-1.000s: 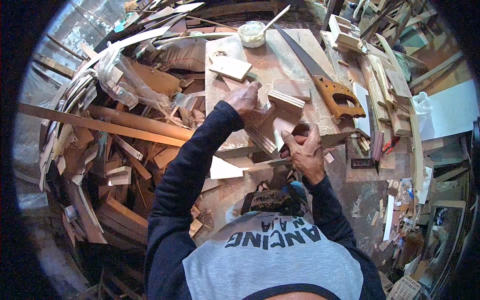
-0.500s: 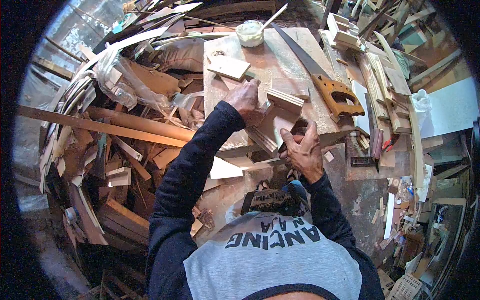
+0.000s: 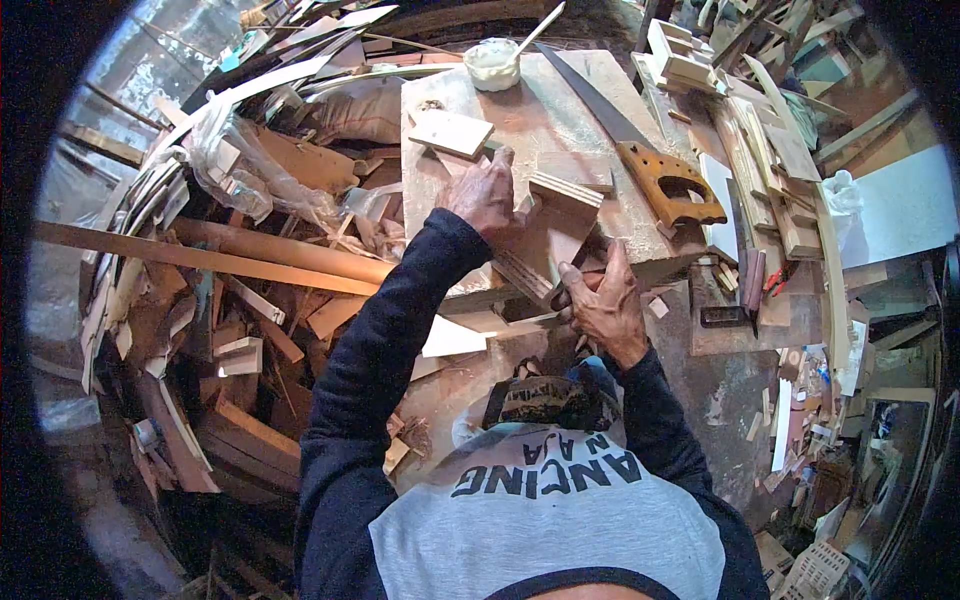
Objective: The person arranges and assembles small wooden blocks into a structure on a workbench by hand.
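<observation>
A small plywood piece (image 3: 562,232) with striped, layered edges lies tilted at the near edge of the work board. My left hand (image 3: 478,203) is closed on its left side, thumb up and fingers curled out of sight. At the piece's lower right corner, my right hand (image 3: 608,308) is closed in a pinch; what lies between its fingers is dark and mostly hidden. Behind my left hand sits a pale wood block (image 3: 450,132). A thin flat board (image 3: 577,172) lies just beyond the plywood piece.
On the work board (image 3: 440,275) are a handsaw (image 3: 665,187) and a tub of pale paste (image 3: 492,66) with a stick in it. Wood scraps (image 3: 255,300) heap up at left. To the right lie stacked strips (image 3: 775,190) and red-handled pliers (image 3: 778,279).
The whole view has shifted slightly. Both hands stay at the plywood piece, with only small shifts of the fingers.
</observation>
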A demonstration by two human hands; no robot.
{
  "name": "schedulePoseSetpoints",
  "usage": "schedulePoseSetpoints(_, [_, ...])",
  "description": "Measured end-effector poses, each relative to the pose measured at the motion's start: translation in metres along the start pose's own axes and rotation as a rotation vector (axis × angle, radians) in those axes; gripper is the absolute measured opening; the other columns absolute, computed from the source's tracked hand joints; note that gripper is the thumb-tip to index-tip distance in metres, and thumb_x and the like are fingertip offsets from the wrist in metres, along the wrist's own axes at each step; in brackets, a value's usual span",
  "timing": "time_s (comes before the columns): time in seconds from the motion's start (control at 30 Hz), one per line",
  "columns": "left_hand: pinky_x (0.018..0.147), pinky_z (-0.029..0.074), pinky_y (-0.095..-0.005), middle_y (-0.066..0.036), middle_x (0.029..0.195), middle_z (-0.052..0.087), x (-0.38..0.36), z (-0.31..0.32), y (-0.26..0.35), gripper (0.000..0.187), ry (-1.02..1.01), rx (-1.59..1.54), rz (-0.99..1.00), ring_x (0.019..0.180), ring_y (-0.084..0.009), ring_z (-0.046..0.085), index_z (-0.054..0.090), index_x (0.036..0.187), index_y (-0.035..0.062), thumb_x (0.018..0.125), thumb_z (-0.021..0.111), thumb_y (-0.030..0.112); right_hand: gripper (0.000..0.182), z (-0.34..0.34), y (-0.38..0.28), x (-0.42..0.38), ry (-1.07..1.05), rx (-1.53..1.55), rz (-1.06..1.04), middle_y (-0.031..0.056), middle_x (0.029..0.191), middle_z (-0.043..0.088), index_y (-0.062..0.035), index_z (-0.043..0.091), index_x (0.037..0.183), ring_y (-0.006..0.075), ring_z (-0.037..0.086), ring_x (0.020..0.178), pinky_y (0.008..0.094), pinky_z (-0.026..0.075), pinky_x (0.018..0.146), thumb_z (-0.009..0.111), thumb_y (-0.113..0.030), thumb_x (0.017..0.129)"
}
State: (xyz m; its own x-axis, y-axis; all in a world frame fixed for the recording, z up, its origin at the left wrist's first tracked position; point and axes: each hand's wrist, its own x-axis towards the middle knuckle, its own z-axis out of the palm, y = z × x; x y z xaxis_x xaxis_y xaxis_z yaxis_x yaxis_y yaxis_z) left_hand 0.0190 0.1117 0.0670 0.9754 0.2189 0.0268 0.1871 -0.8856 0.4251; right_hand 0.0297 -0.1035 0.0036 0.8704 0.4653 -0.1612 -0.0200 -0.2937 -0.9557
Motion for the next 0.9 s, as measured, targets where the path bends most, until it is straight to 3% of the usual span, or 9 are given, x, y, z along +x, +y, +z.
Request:
schedulePoseSetpoints(0.03, [0.077, 0.054, -0.052, -0.031, 0.091, 0.066, -0.003, -0.005, 0.007, 0.066, -0.011, 0.026, -0.015, 0.087, -0.0455, 0.067, 0.046, 0.121, -0.0057, 0.076, 0.074, 0.034, 0.049, -0.002, -0.003, -0.001, -0.013, -0.014, 0.019, 0.0151, 0.076, 0.069, 0.0024, 0.036, 0.124, 0.0188, 0.066, 0.055, 0.0325, 0.05, 0.047, 0.065, -0.02, 0.092])
schedulePoseSetpoints(0.13, [0.075, 0.054, -0.0526, -0.032, 0.089, 0.065, -0.012, -0.016, 0.022, 0.065, -0.012, 0.09, -0.027, 0.083, -0.0458, 0.067, 0.044, 0.124, -0.0061, 0.077, 0.072, 0.029, 0.046, 0.004, 0.013, 0.0, 0.159, -0.264, -0.198, 0.015, 0.076, 0.069, 0.0033, 0.04, 0.124, 0.0197, 0.068, 0.062, 0.0336, 0.052, 0.055, 0.065, -0.019, 0.093])
schedulePoseSetpoints(0.23, [0.073, 0.054, -0.0519, -0.032, 0.088, 0.065, -0.015, -0.021, 0.034, 0.065, -0.019, 0.081, -0.067, 0.082, -0.0459, 0.067, 0.043, 0.124, -0.0079, 0.077, 0.072, 0.026, 0.045, -0.002, 0.002, -0.004, 0.111, -0.078, -0.265, 0.016, 0.08, 0.07, 0.0036, 0.043, 0.125, 0.0192, 0.069, 0.067, 0.034, 0.053, 0.061, 0.065, -0.018, 0.093])
schedulePoseSetpoints(0.33, [0.072, 0.054, -0.0518, -0.031, 0.087, 0.066, -0.02, -0.027, 0.044, 0.066, -0.021, 0.075, -0.039, 0.081, -0.0458, 0.067, 0.041, 0.126, -0.0107, 0.076, 0.071, 0.022, 0.046, -0.011, 0.0, -0.008, 0.061, 0.016, -0.09, 0.0156, 0.079, 0.071, 0.0031, 0.044, 0.127, 0.0172, 0.068, 0.066, 0.0325, 0.052, 0.06, 0.065, -0.019, 0.093])
schedulePoseSetpoints(0.53, [0.071, 0.054, -0.0527, -0.029, 0.08, 0.066, -0.035, -0.031, 0.067, 0.073, 0.027, 0.13, 0.045, 0.077, -0.0453, 0.067, 0.036, 0.133, -0.0143, 0.076, 0.069, 0.017, 0.039, -0.024, 0.007, -0.014, 0.105, -0.023, -0.082, 0.0128, 0.071, 0.071, 0.002, 0.049, 0.123, 0.0139, 0.067, 0.063, 0.0299, 0.052, 0.058, 0.065, -0.017, 0.093])
schedulePoseSetpoints(0.57, [0.07, 0.054, -0.0524, -0.029, 0.077, 0.066, -0.034, -0.031, 0.07, 0.075, -0.011, 0.127, 0.033, 0.074, -0.0451, 0.067, 0.033, 0.135, -0.0153, 0.076, 0.069, 0.015, 0.037, -0.027, 0.008, -0.015, 0.103, -0.016, -0.109, 0.0123, 0.072, 0.071, 0.0016, 0.049, 0.122, 0.0127, 0.065, 0.061, 0.0284, 0.05, 0.054, 0.064, -0.017, 0.093])
schedulePoseSetpoints(0.67, [0.068, 0.054, -0.0511, -0.029, 0.076, 0.066, -0.037, -0.029, 0.077, 0.076, -0.036, 0.108, 0.075, 0.072, -0.0444, 0.067, 0.032, 0.134, -0.0154, 0.075, 0.069, 0.014, 0.034, -0.036, -0.008, -0.024, 0.068, 0.111, -0.018, 0.0129, 0.084, 0.069, 0.0011, 0.052, 0.118, 0.0169, 0.066, 0.069, 0.0315, 0.051, 0.061, 0.065, -0.015, 0.091])
schedulePoseSetpoints(0.8, [0.064, 0.054, -0.0494, -0.028, 0.074, 0.066, -0.035, -0.019, 0.084, 0.071, -0.004, 0.141, 0.09, 0.07, -0.043, 0.068, 0.035, 0.129, -0.0146, 0.074, 0.07, 0.014, 0.032, -0.048, -0.012, -0.023, -0.003, 0.139, 0.01, 0.012, 0.075, 0.069, 0.0002, 0.051, 0.116, 0.0158, 0.066, 0.066, 0.0297, 0.051, 0.056, 0.064, -0.015, 0.092])
schedulePoseSetpoints(0.9, [0.063, 0.054, -0.049, -0.028, 0.073, 0.065, -0.031, -0.016, 0.091, 0.064, -0.019, 0.125, 0.062, 0.07, -0.0427, 0.068, 0.038, 0.121, -0.0127, 0.074, 0.071, 0.016, 0.03, -0.054, -0.011, -0.018, -0.031, 0.207, -0.049, 0.0093, 0.068, 0.068, 0.0012, 0.05, 0.119, 0.0109, 0.061, 0.052, 0.0245, 0.047, 0.047, 0.061, -0.015, 0.096])
